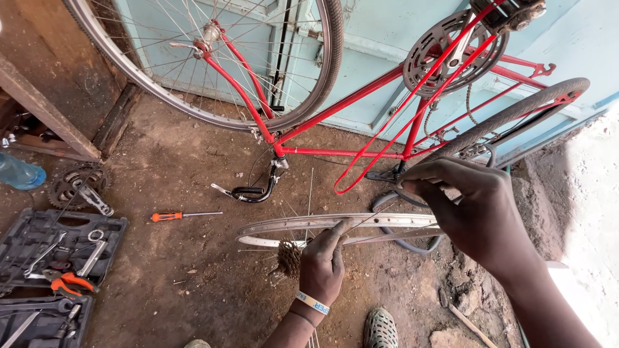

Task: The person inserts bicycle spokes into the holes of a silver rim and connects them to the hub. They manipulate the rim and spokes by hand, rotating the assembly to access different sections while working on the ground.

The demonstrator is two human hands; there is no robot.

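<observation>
Spokes are being handled on a bare wheel rim (387,220) that is being held flat above the dirt floor (193,283), just in front of an upturned red bicycle (361,103). The rim is being gripped by the left hand (322,264) at its near edge, with the fingers (338,231) closed over the metal and a pale wristband (312,303) being worn at the wrist. A thin spoke (380,216) is being pinched by the right hand (474,206) at the rim's right side, the fingers (412,187) being pressed together on its upper end. A sprocket cluster (289,258) is being carried at the hub, just left of the left hand. A dark tyre (412,245) is lying under the rim's far side. An orange-handled screwdriver (184,215) is lying on the floor well to the left, near an open black tool case (58,248) in which orange-handled pliers (68,282) are resting. A chainring with crank (80,187) is lying beyond the case, and a blue plastic bottle (19,173) is showing at the left edge. A sandalled foot (380,328) is showing at the bottom.
</observation>
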